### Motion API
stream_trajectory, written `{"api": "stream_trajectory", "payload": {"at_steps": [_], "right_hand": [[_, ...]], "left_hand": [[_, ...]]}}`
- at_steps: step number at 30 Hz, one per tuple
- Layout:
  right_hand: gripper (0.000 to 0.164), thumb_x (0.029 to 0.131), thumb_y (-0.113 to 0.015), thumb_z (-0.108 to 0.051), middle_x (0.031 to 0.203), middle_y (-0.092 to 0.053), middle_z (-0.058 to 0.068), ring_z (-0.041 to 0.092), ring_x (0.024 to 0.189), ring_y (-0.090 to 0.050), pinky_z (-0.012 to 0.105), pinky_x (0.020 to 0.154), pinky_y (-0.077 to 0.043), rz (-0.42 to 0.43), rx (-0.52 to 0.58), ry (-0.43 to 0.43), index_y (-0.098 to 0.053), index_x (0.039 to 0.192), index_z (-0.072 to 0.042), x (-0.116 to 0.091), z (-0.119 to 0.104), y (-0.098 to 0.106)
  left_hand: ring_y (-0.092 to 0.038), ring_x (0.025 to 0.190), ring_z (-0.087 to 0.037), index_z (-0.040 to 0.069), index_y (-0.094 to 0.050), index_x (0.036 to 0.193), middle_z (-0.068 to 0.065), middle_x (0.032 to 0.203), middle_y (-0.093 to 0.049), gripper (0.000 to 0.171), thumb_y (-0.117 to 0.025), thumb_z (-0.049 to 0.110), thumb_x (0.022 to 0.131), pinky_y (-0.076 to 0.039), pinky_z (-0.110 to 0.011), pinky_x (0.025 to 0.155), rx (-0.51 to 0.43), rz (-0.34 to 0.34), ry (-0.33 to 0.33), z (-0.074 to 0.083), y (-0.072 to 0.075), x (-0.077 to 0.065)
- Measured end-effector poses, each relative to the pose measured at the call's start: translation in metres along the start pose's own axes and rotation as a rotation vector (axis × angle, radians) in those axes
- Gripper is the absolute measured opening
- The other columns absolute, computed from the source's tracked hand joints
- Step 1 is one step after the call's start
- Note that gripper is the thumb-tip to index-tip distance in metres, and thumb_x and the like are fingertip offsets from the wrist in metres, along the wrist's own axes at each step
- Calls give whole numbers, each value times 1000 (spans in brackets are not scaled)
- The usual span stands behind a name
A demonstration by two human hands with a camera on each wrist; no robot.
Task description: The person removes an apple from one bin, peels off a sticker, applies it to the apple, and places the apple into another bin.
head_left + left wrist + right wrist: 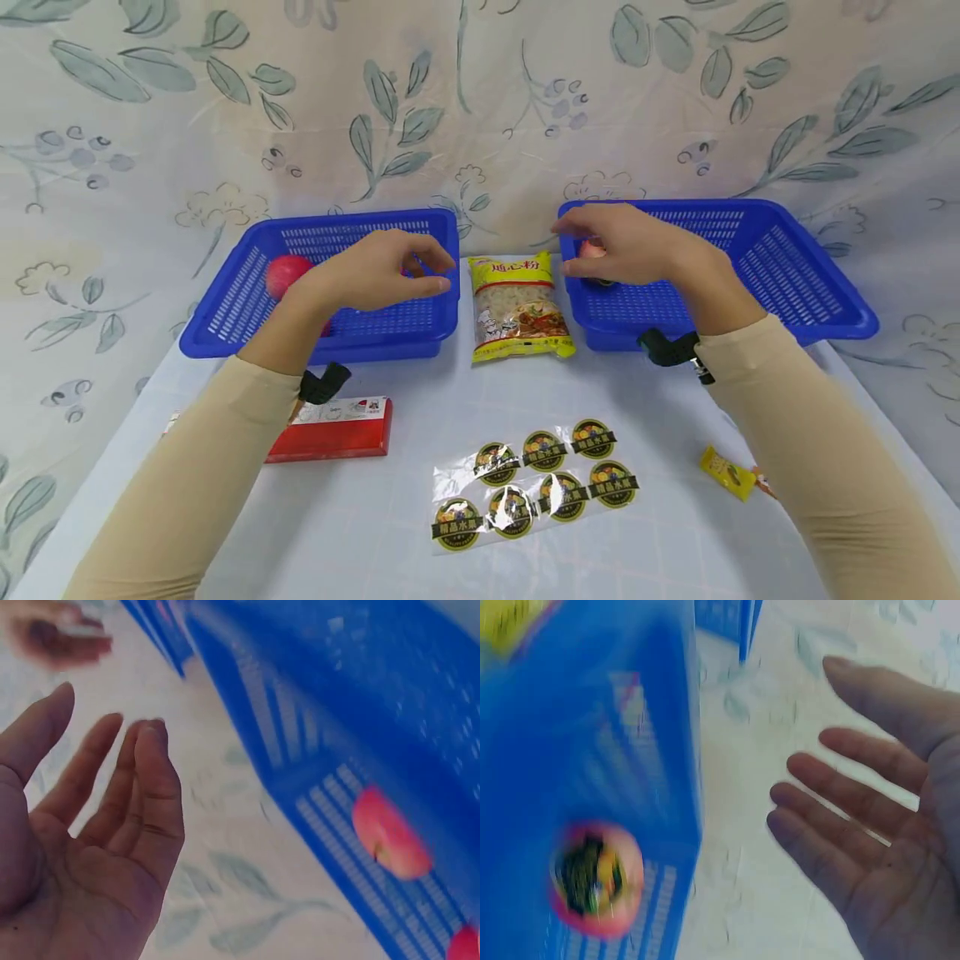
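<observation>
My left hand [382, 271] hovers over the right part of the left blue basket [262, 342], fingers loosely bent and holding nothing. In that basket lies a red apple [287, 275]; the left wrist view shows another apple [390, 836] by the basket wall. Above the left side of the right blue basket [817, 267] is my right hand [630, 242], its fingers relaxed around nothing. Beneath it, partly hidden, sits an apple [628, 881] with a dark round sticker [592, 877]. Both hands are apart from the fruit.
Between the baskets stands a bag of dry food [521, 308] with yellow ends. A clear sheet of round fruit stickers [512, 510] lies at the front middle. To its left is a red and white box [337, 437]; at right, a yellow wrapped packet [726, 473]. Patterned cloth hangs behind.
</observation>
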State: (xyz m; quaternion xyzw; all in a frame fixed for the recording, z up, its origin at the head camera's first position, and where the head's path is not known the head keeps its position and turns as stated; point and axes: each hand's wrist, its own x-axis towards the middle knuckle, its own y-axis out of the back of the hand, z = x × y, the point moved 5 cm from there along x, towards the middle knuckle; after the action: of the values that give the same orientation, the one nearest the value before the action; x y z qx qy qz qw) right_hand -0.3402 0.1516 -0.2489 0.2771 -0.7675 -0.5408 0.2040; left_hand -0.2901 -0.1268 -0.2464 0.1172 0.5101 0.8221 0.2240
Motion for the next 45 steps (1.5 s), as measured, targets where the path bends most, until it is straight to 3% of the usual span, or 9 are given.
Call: {"api": "stream_trajectory", "payload": {"at_steps": [6, 14, 21, 29, 31, 35, 39, 42, 45], "right_hand": [[40, 97, -72, -28, 129, -66, 6, 28, 117, -63, 47, 100, -53, 37, 81, 181, -65, 132, -10, 2, -42, -34], [36, 101, -66, -24, 137, -64, 6, 20, 124, -62, 36, 101, -54, 18, 253, 407, -66, 133, -7, 16, -81, -76], [36, 102, -66, -29, 149, -57, 8, 22, 133, -57, 33, 102, -52, 47, 224, 387, -70, 132, -11, 23, -97, -103], [30, 100, -69, -21, 144, -62, 5, 20, 135, -57, 26, 103, -51, 138, 261, 355, -74, 127, -10, 27, -98, -112], [31, 99, -70, -21, 144, -62, 4, 19, 136, -56, 24, 101, -51, 141, 297, 348, -73, 127, -10, 28, -98, -115], [30, 99, -70, -18, 144, -62, 5, 18, 136, -56, 24, 97, -52, 158, 372, 342, -73, 127, -8, 29, -94, -119], [30, 100, -68, -16, 144, -62, 5, 18, 132, -58, 26, 89, -55, 145, 400, 348, -73, 128, -7, 31, -92, -121], [30, 100, -66, -15, 145, -61, 5, 17, 131, -58, 25, 84, -53, 135, 385, 351, -72, 128, -7, 32, -92, -119], [30, 101, -65, -14, 145, -61, 4, 17, 133, -57, 24, 87, -50, 137, 361, 346, -72, 129, -8, 31, -91, -118]], "left_hand": [[-63, 115, -29, 15, -64, 135, -6, 126, -68, 40, -67, 32, 99, -54, -50, 98, -30, 10, 72, -30, 28, 3], [-67, 110, -38, 9, -56, 144, -18, 136, -63, 53, -66, 35, 100, -58, -48, 91, -62, -91, 148, -65, 41, 9], [-62, 123, -44, 1, -51, 147, -26, 144, -56, 63, -72, 32, 97, -55, -53, 97, -88, -145, 194, -102, 41, 18], [-53, 129, -54, -2, -38, 153, -36, 151, -43, 73, -73, 27, 95, -50, -59, 101, 0, -197, 277, -132, 48, 31], [-53, 128, -55, -4, -39, 152, -38, 148, -44, 73, -73, 26, 95, -52, -59, 99, 15, -193, 275, -136, 51, 35], [-52, 127, -56, -2, -38, 153, -39, 147, -44, 76, -74, 31, 94, -51, -60, 100, 13, -281, 318, -140, 40, 40], [-42, 136, -57, -1, -30, 156, -39, 153, -34, 79, -71, 30, 96, -44, -63, 107, -101, -370, 381, -144, 24, 42], [-38, 138, -58, -1, -26, 157, -40, 156, -26, 78, -69, 24, 97, -42, -64, 109, -163, -385, 406, -143, 15, 44], [-44, 132, -60, 4, -28, 158, -38, 153, -27, 80, -72, 28, 96, -44, -65, 107, -123, -380, 445, -143, 9, 47]]}}
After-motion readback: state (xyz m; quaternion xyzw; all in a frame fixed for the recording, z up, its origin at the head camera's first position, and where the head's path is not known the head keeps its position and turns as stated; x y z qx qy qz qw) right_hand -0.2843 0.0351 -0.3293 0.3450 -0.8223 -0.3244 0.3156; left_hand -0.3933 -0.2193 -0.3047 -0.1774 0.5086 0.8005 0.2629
